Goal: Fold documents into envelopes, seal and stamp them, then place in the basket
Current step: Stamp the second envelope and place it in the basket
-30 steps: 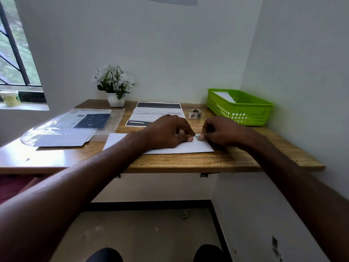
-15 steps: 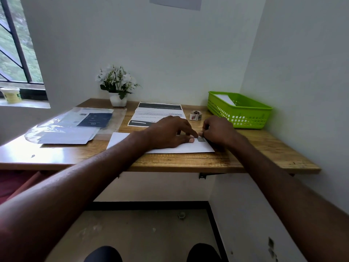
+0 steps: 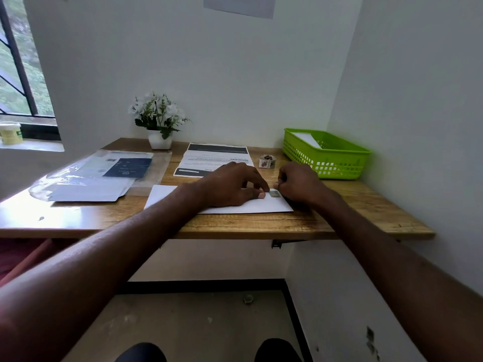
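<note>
White envelope (image 3: 235, 206) lies flat along the desk's (image 3: 339, 220) front edge, long axis left-right, its stamp (image 3: 273, 194) between the pressing left hand (image 3: 232, 185) and curled, seemingly empty right hand (image 3: 300, 182), basket (image 3: 326, 155) beyond, rightward.

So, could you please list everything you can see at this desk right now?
desk: 1, wooden, against the wall
envelope: 1, white, flat near the desk's front edge
stamp: 1, small, on the envelope's far right corner
printed documents: a small stack, white with dark bands, behind the envelope
stamp roll: 1, beside the basket
basket: 1, green, far right, white paper inside
plastic sleeve: 1, clear, left side, holding paper and a dark blue sheet
flower pot: 1, white, white flowers, at the wall
tub: 1, pale, on the windowsill
left hand: on the envelope, fingers at the stamp
right hand: curled, at the stamp's right
</note>
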{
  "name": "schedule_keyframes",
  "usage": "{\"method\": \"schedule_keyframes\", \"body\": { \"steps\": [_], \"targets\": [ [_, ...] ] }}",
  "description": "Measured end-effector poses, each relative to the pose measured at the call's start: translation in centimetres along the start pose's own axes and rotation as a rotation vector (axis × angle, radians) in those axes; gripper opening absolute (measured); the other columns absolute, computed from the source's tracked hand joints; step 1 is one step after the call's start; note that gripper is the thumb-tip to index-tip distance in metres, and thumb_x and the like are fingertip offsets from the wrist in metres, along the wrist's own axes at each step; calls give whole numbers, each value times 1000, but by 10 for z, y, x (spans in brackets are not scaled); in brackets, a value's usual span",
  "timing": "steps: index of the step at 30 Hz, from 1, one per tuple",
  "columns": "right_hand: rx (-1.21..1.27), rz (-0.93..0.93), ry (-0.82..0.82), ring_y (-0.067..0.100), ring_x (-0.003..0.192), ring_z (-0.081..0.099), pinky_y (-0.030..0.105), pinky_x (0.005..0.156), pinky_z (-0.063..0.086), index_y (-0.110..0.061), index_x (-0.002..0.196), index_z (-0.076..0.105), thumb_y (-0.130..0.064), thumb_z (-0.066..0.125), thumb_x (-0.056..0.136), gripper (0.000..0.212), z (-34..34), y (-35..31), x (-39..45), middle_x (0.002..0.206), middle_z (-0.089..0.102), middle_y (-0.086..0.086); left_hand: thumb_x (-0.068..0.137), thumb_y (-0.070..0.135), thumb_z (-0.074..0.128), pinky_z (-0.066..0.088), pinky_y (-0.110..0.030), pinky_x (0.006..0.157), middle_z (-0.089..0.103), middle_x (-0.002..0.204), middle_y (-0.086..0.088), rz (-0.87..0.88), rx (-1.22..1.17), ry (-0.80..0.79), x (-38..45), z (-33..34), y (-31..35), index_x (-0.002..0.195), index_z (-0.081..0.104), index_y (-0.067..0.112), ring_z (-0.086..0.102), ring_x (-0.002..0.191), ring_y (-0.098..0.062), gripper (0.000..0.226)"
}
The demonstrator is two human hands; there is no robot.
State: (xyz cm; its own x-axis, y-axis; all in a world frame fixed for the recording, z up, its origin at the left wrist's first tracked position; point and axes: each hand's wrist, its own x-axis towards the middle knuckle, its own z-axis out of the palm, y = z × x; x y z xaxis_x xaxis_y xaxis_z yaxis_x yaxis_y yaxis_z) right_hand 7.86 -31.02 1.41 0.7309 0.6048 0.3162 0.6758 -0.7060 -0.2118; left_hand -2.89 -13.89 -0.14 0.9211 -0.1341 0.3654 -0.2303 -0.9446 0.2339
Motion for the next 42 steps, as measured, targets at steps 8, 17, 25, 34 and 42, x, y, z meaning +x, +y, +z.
{"method": "schedule_keyframes", "body": {
  "steps": [8,17,25,34,42],
  "targets": [
    [0,-35,-220,17,89,61,29,72,47,-16,90,69,-28,79,88,16,-21,5,-6,94,67,1,103,44,57,39,-32,99,65,137,12,63,208,-3,1,-3,7,129,72,33,60,118,-11,32],
    [55,24,-229,21,74,67,28,58,50,-8,88,73,-46,67,96,39,-25,1,-8,79,70,7,102,41,60,38,-24,86,69,130,11,77,191,25,0,-2,9,124,75,29,61,106,-7,29],
    [20,23,-298,12,81,60,27,63,47,-16,98,70,-44,80,85,33,-28,-4,-15,98,68,0,102,45,57,41,-32,96,68,134,16,75,292,61,-1,-3,11,124,74,34,63,118,-9,30],
    [363,87,234,18,92,64,34,78,47,-28,96,67,-17,64,89,14,14,11,-49,87,66,-11,104,42,51,54,-37,59,74,79,3,-150,363,694,-33,-24,30,87,71,20,68,66,-22,34],
    [269,-338,98,7,137,42,20,113,28,-37,138,52,-57,69,88,56,11,2,-58,151,46,-15,97,36,57,50,-45,88,71,112,-14,-778,370,680,-104,-35,33,108,75,10,63,105,-36,34]
  ]
}}
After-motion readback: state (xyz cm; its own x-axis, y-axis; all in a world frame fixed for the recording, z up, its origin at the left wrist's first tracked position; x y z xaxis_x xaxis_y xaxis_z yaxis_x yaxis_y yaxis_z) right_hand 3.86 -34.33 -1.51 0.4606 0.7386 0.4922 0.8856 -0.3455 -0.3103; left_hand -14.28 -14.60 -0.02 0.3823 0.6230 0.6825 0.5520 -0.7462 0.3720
